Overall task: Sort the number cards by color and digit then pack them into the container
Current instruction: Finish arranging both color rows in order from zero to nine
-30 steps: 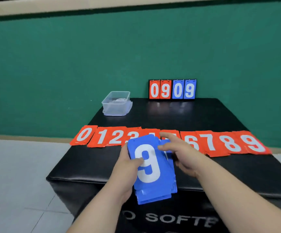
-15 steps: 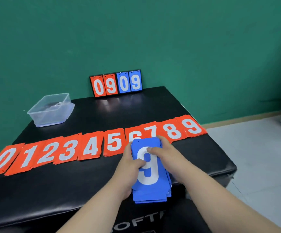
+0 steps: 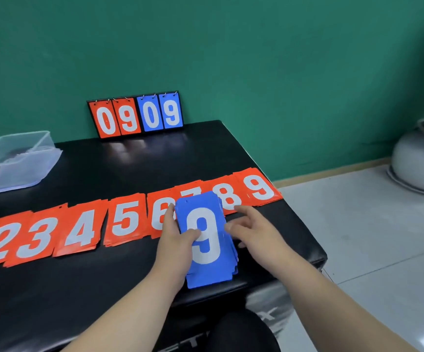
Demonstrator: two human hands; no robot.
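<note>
The blue stack (image 3: 206, 240), 9 on top, is lying over the table's (image 3: 104, 288) near right part, long axis running near to far. My left hand (image 3: 178, 245) is gripping its left edge, thumb on the face; my right hand (image 3: 254, 232) is hovering just right of it, fingers loosely spread, holding nothing

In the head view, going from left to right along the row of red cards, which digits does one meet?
2 → 3 → 4 → 5 → 6, partly behind the left hand → 7, mostly behind the blue stack → 8 → 9.
</note>
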